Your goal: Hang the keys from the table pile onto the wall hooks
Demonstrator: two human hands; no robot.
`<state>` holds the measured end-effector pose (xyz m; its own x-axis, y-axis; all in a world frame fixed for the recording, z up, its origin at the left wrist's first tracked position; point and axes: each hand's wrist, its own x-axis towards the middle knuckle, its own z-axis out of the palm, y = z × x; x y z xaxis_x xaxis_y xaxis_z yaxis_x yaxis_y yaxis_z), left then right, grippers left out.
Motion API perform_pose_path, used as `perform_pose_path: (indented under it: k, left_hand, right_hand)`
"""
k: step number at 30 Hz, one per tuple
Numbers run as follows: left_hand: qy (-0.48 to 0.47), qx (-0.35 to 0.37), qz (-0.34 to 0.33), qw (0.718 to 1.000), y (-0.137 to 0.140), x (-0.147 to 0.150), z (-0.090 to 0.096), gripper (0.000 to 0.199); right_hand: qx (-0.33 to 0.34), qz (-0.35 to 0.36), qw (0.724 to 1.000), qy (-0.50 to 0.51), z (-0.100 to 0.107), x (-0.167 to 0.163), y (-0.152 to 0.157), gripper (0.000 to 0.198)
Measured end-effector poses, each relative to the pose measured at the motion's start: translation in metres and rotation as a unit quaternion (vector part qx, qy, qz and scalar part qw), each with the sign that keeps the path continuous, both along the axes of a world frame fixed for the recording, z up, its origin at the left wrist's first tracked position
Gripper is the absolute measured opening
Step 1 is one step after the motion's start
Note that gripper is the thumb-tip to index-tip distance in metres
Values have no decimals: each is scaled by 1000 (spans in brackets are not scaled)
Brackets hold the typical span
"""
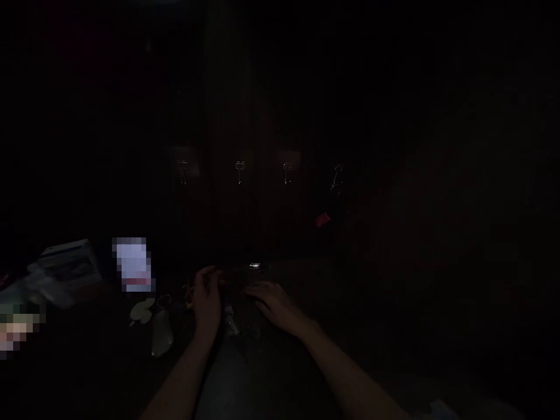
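The scene is very dark. My left hand [207,298] rests on the dark surface with its fingers bent and apart; the fingertips are in shadow. Beside it is a small orange and yellow thing [189,297]. My right hand [275,302] lies palm down, fingers stretched out to the left, with nothing visible in it. A shiny object [255,266] glints just beyond its fingers. Between my hands lies a small metallic thing that looks like keys [230,321]. Left of my left hand are a pale rounded flat piece [142,311] and a longer pale, smooth object [162,335].
Several metal hooks [240,169] hang in a row on the dark wall ahead. A small red piece [322,220] shows at right. At left stand a bright blurred-out rectangle [132,262] and a box [72,265] with crumpled clear plastic [48,287] beside it.
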<state>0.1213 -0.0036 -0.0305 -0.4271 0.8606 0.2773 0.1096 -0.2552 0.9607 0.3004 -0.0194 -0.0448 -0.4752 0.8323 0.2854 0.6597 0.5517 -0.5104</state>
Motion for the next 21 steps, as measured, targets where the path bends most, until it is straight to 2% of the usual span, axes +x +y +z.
perform_pose_path:
  k: [5,11,18,21]
  left_hand:
    - [-3,10,-5,1000,2,-1,-2,22]
    - [25,7,-22,999,4,1,-6,21]
    - [133,10,-96,986,-2,6,-13,24]
    - [180,31,-139,973,-5,8,-15,24]
  right_hand:
    - [11,-59,998,-36,-3,25,0,36]
    - [29,-151,988,-9,-7,70,3,27]
    - [66,-326,943,-21,-13,96,11,26]
    - [84,-344,934,-41,-12,91,9,26]
